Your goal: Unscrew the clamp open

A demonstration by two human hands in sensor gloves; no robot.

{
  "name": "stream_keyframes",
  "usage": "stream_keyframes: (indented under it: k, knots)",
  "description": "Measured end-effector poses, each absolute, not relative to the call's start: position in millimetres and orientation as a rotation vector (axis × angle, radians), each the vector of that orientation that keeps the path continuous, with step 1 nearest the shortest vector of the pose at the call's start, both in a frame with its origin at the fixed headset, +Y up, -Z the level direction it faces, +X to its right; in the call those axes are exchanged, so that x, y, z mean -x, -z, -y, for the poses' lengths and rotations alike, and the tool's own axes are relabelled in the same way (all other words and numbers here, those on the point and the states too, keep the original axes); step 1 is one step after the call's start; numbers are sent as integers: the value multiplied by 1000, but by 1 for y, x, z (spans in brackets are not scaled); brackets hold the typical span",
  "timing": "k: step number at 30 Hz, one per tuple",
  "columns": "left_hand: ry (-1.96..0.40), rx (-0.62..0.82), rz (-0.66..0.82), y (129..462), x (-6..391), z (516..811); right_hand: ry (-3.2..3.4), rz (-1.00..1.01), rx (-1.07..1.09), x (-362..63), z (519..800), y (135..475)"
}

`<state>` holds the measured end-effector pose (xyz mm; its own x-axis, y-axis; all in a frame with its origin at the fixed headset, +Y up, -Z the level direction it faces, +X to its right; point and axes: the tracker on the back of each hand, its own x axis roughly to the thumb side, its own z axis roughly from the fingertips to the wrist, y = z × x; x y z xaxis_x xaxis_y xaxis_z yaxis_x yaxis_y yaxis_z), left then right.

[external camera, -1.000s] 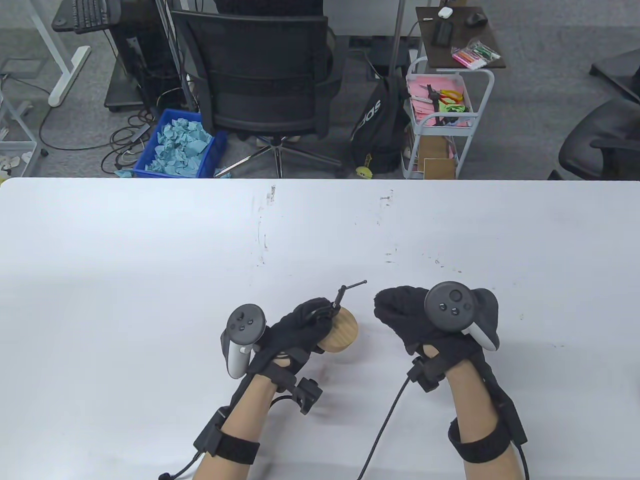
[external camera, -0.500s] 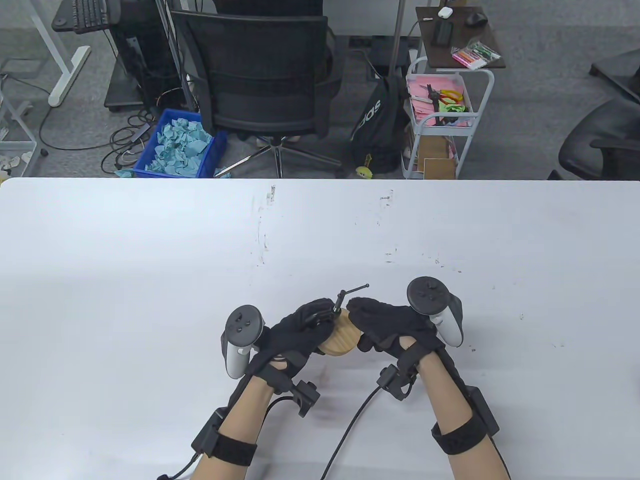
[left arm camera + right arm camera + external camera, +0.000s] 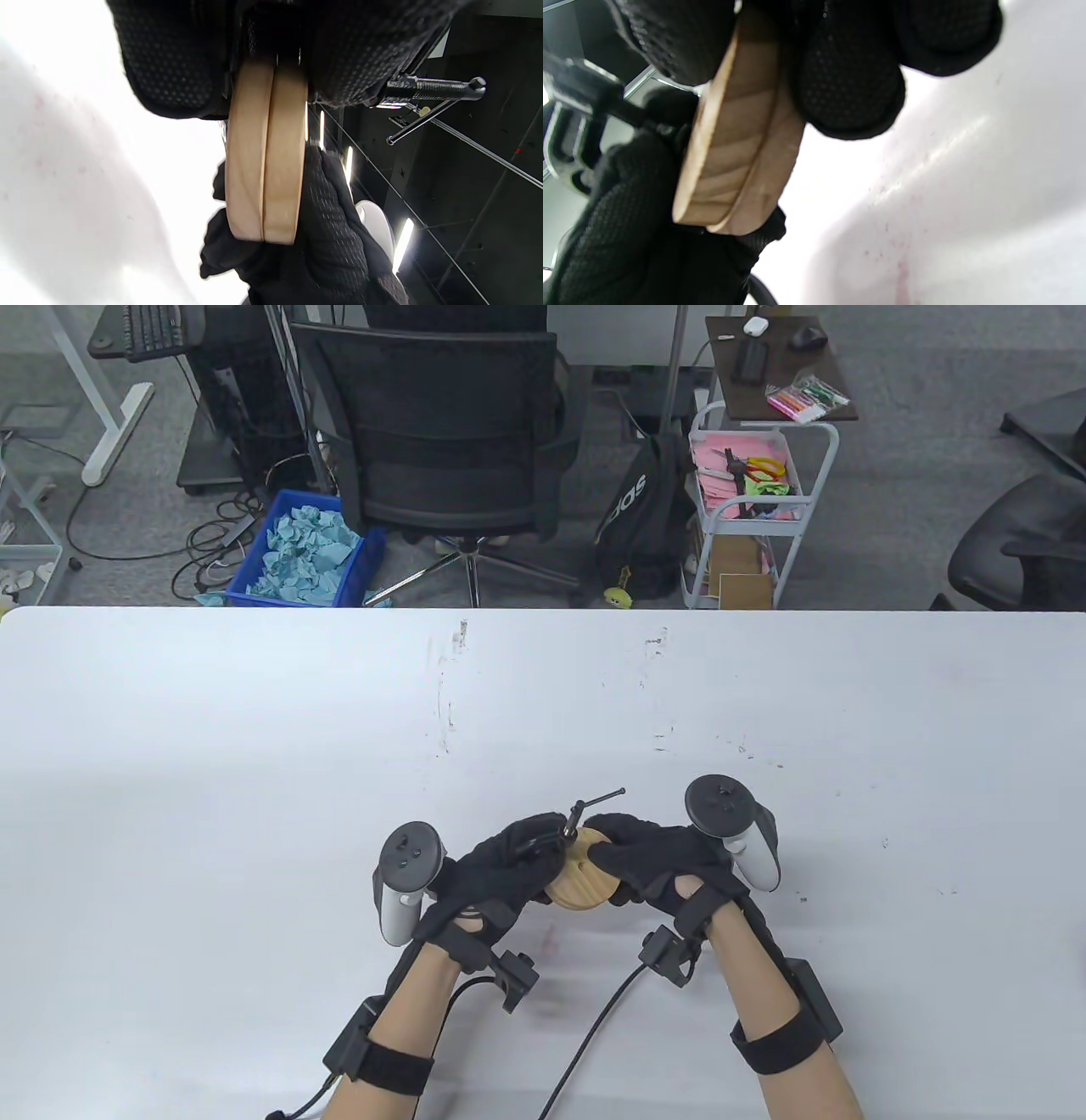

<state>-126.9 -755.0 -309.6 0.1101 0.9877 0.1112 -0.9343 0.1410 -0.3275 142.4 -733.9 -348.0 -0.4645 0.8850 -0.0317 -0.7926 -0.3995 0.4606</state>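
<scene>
A small black clamp [image 3: 543, 841] is tightened on two stacked round wooden discs [image 3: 581, 878]. Its threaded screw [image 3: 579, 817] with a thin cross-bar handle [image 3: 604, 796] sticks up above them. My left hand [image 3: 501, 869] grips the clamp frame and the discs' left side, held above the table [image 3: 254, 746]. My right hand [image 3: 649, 857] grips the discs' right side. In the left wrist view the discs [image 3: 265, 156] show edge-on with the screw [image 3: 428, 89] at right. In the right wrist view my fingers [image 3: 848, 76] pinch the discs [image 3: 738, 144].
A black office chair [image 3: 450, 441], a blue bin of paper scraps [image 3: 301, 551] and a white cart [image 3: 751, 517] stand beyond the table's far edge. Cables run from both wrists toward the near edge.
My right hand moved left from open space beside the discs and took hold of their right side. The discs tilted slightly flatter. My left hand stayed put.
</scene>
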Motion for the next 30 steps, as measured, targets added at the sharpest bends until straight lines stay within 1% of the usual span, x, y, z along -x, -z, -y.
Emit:
stream_keyframes:
  k: [3, 7, 13, 19, 25, 30]
  knots:
    - [-1463, 156, 292, 310, 139, 752, -2061, -428, -217, -152, 726, 349]
    - [-1491, 115, 268, 311, 151, 748, -2196, -386, -169, -151, 726, 348]
    - [-1500, 108, 250, 311, 155, 749, -2337, -427, -168, -136, 742, 348]
    - [-1500, 121, 251, 311, 153, 750, -2433, -458, -125, -131, 753, 347]
    - [-1498, 129, 245, 310, 153, 751, -2452, -449, -72, -132, 754, 345]
    - [-1491, 137, 243, 310, 152, 750, -2482, -422, -72, -131, 752, 345]
